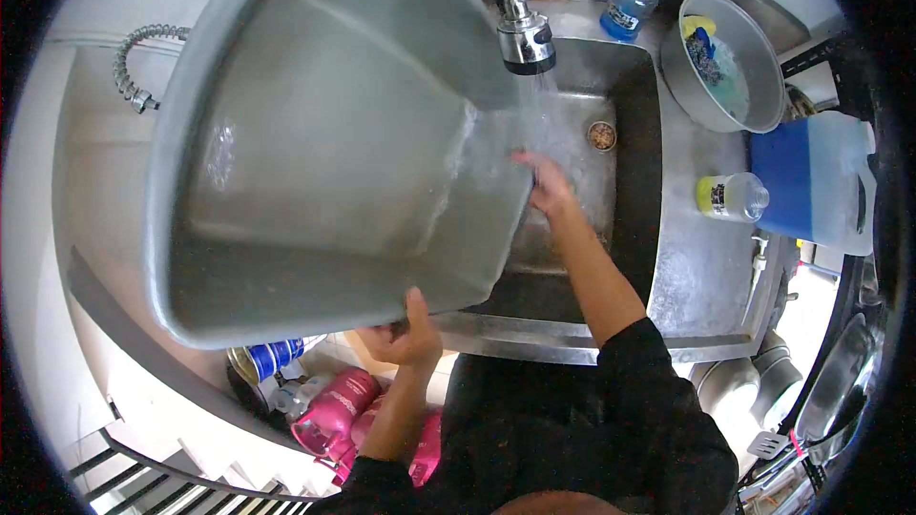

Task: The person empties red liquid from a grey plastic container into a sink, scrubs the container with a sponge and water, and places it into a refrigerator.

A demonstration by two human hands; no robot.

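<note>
A large grey plastic tub (322, 129) is tilted over the left part of a stainless steel sink (633, 157), its inside facing me. My left hand (408, 332) grips the tub's near rim, thumb on the inner side. At the tub's right rim, my right hand (547, 182) holds the edge, fingers partly hidden behind it. Water pours from a chrome spray faucet (527, 43) just beyond my right hand, falling at the tub's right end. Wet shine shows on the tub's inner bottom. A strainer with food bits (602, 136) sits in the sink floor.
Right of the sink stand a pump bottle of blue liquid (630, 7), a grey basin (676, 79) with sponges in water, a blue-filled jug (809, 179) and a bottle with yellow liquid (730, 197). Pink gas canisters (340, 408) stand below left. Metal pans (834, 379) hang at right.
</note>
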